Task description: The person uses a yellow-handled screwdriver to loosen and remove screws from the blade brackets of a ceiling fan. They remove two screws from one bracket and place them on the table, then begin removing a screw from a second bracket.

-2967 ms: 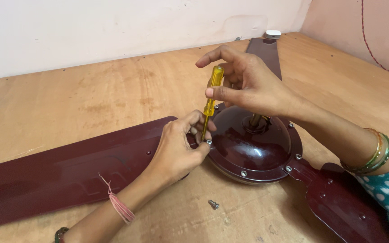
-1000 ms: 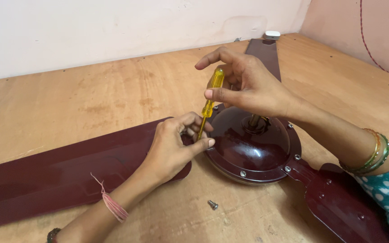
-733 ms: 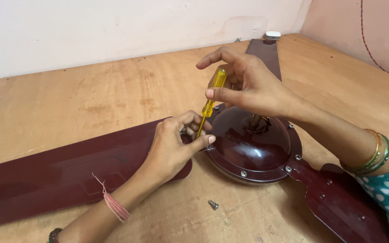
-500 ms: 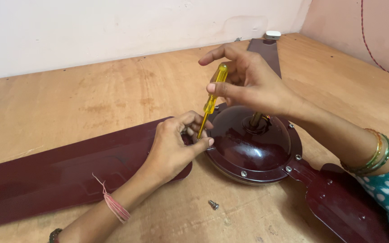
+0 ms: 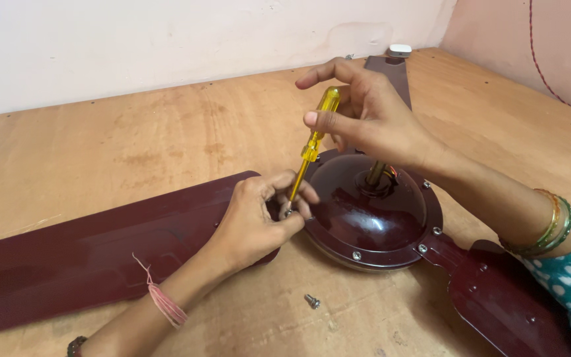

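Since a moment ago little has shifted: the right hand still grasps the yellow screwdriver, its tip at the motor housing's nine o'clock edge, where the left hand pinches the screw.

The left hand hides the screwdriver tip.

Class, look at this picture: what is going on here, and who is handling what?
A person is working on a dark red ceiling fan lying on a wooden floor. The right hand holds a yellow-handled screwdriver upright, its tip down where the long blade meets the motor housing. The left hand pinches around the tip, steadying it. One loose screw lies on the floor in front of the housing.
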